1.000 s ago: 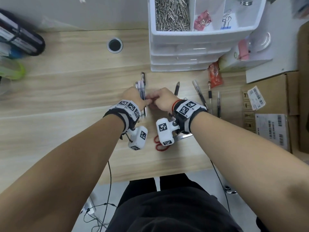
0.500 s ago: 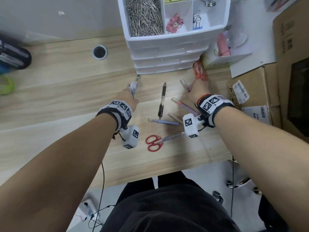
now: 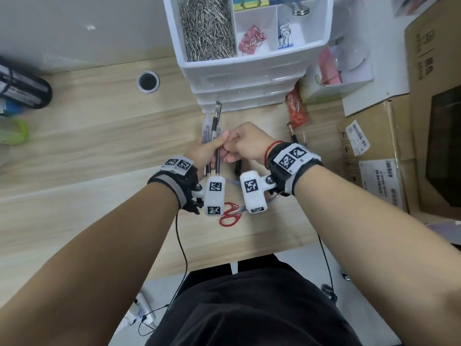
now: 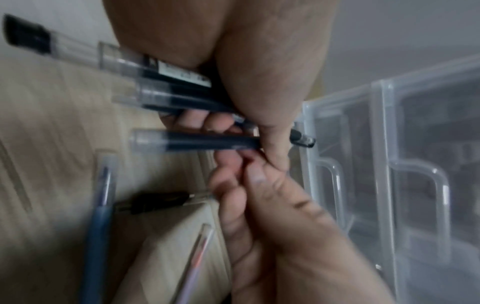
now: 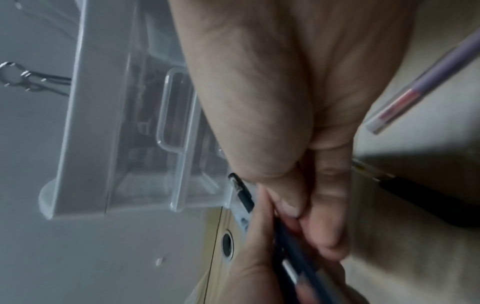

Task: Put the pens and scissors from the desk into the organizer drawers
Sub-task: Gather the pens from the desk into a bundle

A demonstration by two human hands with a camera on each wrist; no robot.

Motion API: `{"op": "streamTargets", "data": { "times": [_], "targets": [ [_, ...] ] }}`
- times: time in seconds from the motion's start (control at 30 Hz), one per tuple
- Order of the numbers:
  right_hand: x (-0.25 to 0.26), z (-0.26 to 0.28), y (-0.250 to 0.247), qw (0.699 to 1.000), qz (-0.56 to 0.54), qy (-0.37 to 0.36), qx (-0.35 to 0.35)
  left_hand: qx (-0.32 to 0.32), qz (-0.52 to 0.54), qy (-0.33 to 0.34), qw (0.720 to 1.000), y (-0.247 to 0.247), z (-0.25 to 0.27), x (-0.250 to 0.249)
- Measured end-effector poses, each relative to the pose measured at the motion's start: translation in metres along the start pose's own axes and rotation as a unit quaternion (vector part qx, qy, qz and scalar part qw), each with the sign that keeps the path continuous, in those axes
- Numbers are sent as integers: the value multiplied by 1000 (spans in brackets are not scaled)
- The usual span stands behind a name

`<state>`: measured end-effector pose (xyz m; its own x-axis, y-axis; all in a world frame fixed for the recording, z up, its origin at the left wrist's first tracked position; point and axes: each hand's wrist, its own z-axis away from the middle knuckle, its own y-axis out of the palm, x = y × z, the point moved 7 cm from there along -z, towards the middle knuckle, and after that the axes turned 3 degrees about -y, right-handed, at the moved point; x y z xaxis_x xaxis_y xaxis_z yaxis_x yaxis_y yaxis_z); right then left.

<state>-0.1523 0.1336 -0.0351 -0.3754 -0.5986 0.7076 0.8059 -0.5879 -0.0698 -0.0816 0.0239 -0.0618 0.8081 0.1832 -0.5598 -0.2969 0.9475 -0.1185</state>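
While both hands point(image 3: 224, 148) pinch pens point(image 3: 213, 136), scissors point(image 3: 230, 216) lie under the wrists.

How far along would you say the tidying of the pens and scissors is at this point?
Nothing looks stored yet: the organizer drawers appear shut. In hand: the left hand grips a bundle of pens, and the right hand pinches one pen against it. Left: at least one pen under the right hand, the purple pen, the blue pen and the red scissors lie on the desk.
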Motion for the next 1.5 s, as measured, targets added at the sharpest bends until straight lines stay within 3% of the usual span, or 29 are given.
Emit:
{"op": "streamTargets", "data": {
  "times": [0.1, 0.17, 0.23, 0.4, 0.53, 0.67, 0.77, 0.83, 0.93, 0.97, 1.07, 1.13, 1.23, 1.37, 1.5],
  "targets": [
    [-15, 2, -13, 998, 30, 44, -33, -47, 7, -49, 998, -16, -9, 14],
    [-23, -1, -34, 973, 183, 71, -123, -32, 39, -63, 997, -18, -11, 19],
    [-26, 0, -41, 941, 281, 92, -165, -9, 84, -66, 994, -14, -10, 20],
    [-32, 0, -19, 926, 340, 93, -138, 15, 102, -45, 994, -3, -5, 16],
    [-22, 0, -14, 952, 272, 53, -131, -14, 59, -21, 998, -4, -7, 16],
    [1, 8, 7, 975, 218, -26, -6, 36, 65, -28, 997, 6, -2, 10],
    [1, 16, -1, 986, 166, -25, 19, 54, 51, -47, 996, 9, -5, 10],
    [-7, 19, -32, 982, 179, -5, -59, 25, 49, -74, 996, 2, -7, 12],
    [-32, 36, -102, 926, 267, 58, -259, 7, 45, -81, 996, -6, -6, 14],
    [-45, 43, -118, 908, 288, 98, -287, 10, 57, -86, 995, -7, -5, 15],
    [-80, 52, -138, 851, 405, 212, -258, 37, 113, -111, 987, -1, 0, 22],
    [-92, 48, -143, 823, 448, 241, -253, 48, 122, -110, 985, 3, 2, 26],
    [-100, 44, -148, 821, 411, 227, -326, 48, 107, -95, 989, 5, 5, 30],
    [-104, 61, -152, 839, 284, 246, -395, 24, 92, -80, 992, -2, 6, 36],
    [-102, 56, -146, 851, 378, 216, -295, 12, 78, -71, 994, -7, 9, 38]
  ]
}}
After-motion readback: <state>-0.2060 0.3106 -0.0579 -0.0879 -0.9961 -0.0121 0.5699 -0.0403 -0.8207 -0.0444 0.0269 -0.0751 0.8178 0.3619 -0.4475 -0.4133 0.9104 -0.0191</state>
